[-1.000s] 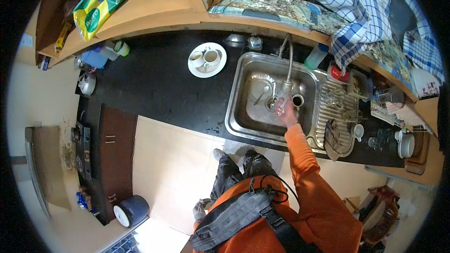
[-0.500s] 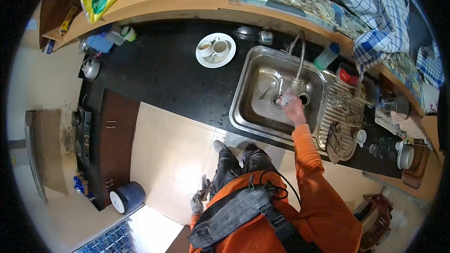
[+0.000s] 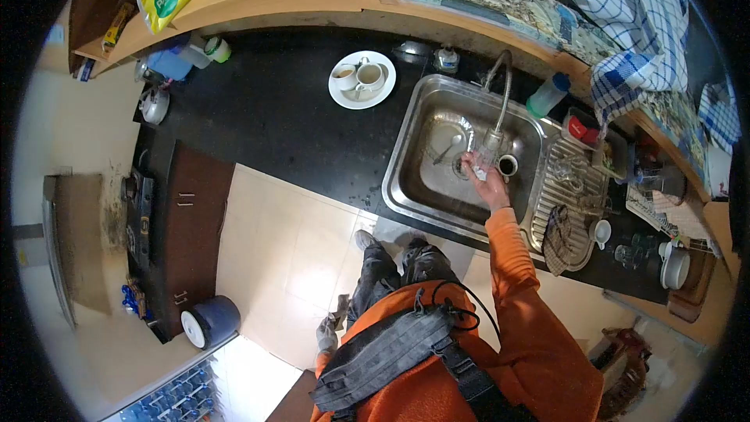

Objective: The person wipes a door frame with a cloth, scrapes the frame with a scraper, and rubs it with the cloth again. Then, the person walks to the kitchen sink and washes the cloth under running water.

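Note:
My right hand (image 3: 487, 181) is bare, palm up under the spout of the tap (image 3: 501, 101), over the sink (image 3: 426, 180). Its fingers are apart, and water glints on the palm. Beside the fingers stands a cup (image 3: 508, 165) with dark liquid inside. A spoon (image 3: 448, 149) lies on the sink bottom, left of the hand. Down by my left leg, my left hand (image 3: 326, 336) is in a grey glove, its fingers closed around a limp grey-brown thing (image 3: 341, 306) that I cannot make out.
A white plate (image 3: 362, 100) with two cups stands on the black counter, left of the sink. A checked cloth (image 3: 558, 241) hangs over the drainboard (image 3: 574, 211), near glassware and a white cup (image 3: 600, 233). Behind the sink is a green-based bottle (image 3: 549, 94). A blue bucket (image 3: 215, 323) stands on the floor.
My right hand has turned palm up and its fingers have spread under the tap, uncovering more of the cup beside it. My left hand stays low by my leg.

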Tool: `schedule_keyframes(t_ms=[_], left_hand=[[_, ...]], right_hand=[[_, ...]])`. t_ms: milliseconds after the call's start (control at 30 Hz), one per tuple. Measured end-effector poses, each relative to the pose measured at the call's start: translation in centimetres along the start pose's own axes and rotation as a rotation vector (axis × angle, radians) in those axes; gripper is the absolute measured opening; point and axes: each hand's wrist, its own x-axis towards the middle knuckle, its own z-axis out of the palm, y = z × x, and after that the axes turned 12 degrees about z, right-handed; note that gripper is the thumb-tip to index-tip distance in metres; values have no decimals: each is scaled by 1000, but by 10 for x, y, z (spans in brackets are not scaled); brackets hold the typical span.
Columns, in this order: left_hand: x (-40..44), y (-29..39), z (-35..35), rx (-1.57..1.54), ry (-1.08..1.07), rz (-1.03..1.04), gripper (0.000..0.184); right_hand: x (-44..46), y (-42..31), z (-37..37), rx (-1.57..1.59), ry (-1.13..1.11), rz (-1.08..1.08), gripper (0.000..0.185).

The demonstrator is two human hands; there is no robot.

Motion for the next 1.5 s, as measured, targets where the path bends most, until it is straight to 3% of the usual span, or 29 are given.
schedule_keyframes(t_ms=[67, 133, 200, 267, 400, 467, 567, 633, 733, 900, 1033, 1133, 1233, 1333, 1433, 1500], left_hand=[[3, 8, 6, 16, 28, -33, 42], [2, 13, 9, 14, 11, 7, 42], [0, 11, 8, 20, -5, 77, 42], [2, 8, 4, 38, -8, 89, 42], [1, 12, 2, 63, -2, 53, 41], [2, 15, 2, 72, -5, 45, 41], [5, 18, 5, 83, -7, 30, 41], [7, 20, 7, 94, -14, 11, 41], [11, 5, 5, 143, -4, 40, 41], [10, 2, 11, 145, 27, 55, 42], [5, 26, 20, 128, 14, 29, 40], [5, 25, 21, 110, 8, 73, 39], [9, 25, 15, 75, -62, 137, 37], [13, 8, 12, 103, -22, 98, 36], [8, 43, 30, 178, 13, 2, 36], [7, 59, 39, 221, 36, -107, 36]], right_hand=[[22, 0, -20, -47, -81, -16, 23], [88, -6, -89, -128, -239, -97, 20], [88, -18, -96, -115, -386, 53, 26], [85, -20, -89, -138, -307, 66, 31], [94, -2, -66, -206, 227, -232, 31], [118, 6, -77, -215, 293, -325, 27], [131, 2, -93, -217, 162, -240, 22], [107, -11, -84, -189, 91, -62, 20], [31, -4, -23, 72, -8, -59, 23], [86, -11, -91, 64, -187, -31, 22], [51, -9, -66, 144, -88, 98, 21], [52, 0, -50, 95, -106, -29, 15], [76, -7, -73, -62, -266, -68, 17], [60, -11, -56, 106, -200, 53, 19], [62, -4, -55, -225, -71, -89, 23], [76, 3, -43, -105, 125, -178, 23]])
